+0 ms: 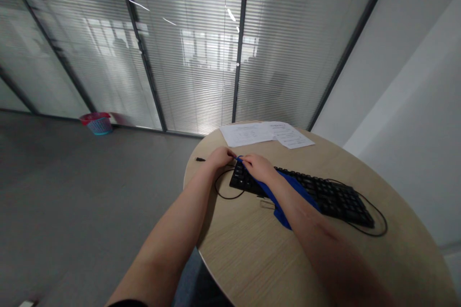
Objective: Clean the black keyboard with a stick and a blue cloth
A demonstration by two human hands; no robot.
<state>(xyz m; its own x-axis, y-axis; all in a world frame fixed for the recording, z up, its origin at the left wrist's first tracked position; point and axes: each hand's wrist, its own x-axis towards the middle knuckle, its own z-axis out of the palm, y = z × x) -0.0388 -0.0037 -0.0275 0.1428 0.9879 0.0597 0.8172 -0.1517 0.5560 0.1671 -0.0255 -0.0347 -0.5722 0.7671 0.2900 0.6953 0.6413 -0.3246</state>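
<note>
A black keyboard [340, 199] lies slantwise on the round wooden table [245, 249]. Over its middle and left part runs a blue cloth [300, 189], partly covered by my right forearm. At the keyboard's far left corner, my right hand [258, 167] is closed on the narrow end of this cloth. My left hand [220, 157] meets it there from the left, its fingertips pinched at the cloth's tip. The keyboard's black cable [230, 198] loops below my left hand, and a dark plug [200, 159] lies left of that wrist.
Printed papers [248, 135] lie at the table's far edge. A small pale frame-like object [267, 205] sits in front of the keyboard. More cable curls round the keyboard's right end. A blue and red basket [100, 125] stands on the floor by the glass partition [194, 81].
</note>
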